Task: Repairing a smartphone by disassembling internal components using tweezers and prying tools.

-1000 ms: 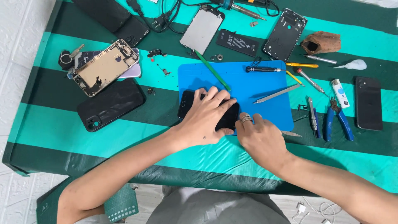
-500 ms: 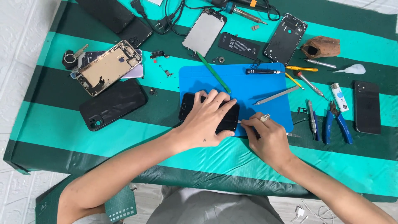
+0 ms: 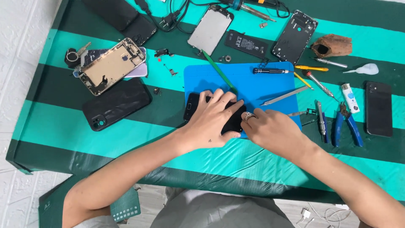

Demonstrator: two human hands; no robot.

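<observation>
From my remote seat, the left hand (image 3: pixel 213 120) lay flat over the black phone (image 3: pixel 211 110), fingers spread and pressing down, I'd guess to pin it so it couldn't skid. The phone sat on the blue mat (image 3: pixel 270 84), at its near-left part. The right hand (image 3: pixel 270 128) was curled closed right against the phone's right edge; it seemed to pinch something small there, but I couldn't tell what, the fingers hid it. A ring showed on one finger.

Room-wise, the mat beyond the hands was mostly open: only a screwdriver (image 3: pixel 272 71) along the far edge, a green stick (image 3: pixel 219 72) angling in, and a metal spudger (image 3: pixel 284 96) just past the right hand. Right of that hand things got crowded with blue pliers (image 3: pixel 348 126). Left of the left hand a phone back (image 3: pixel 116 105) lay well apart, over the table (image 3: pixel 50 122).
</observation>
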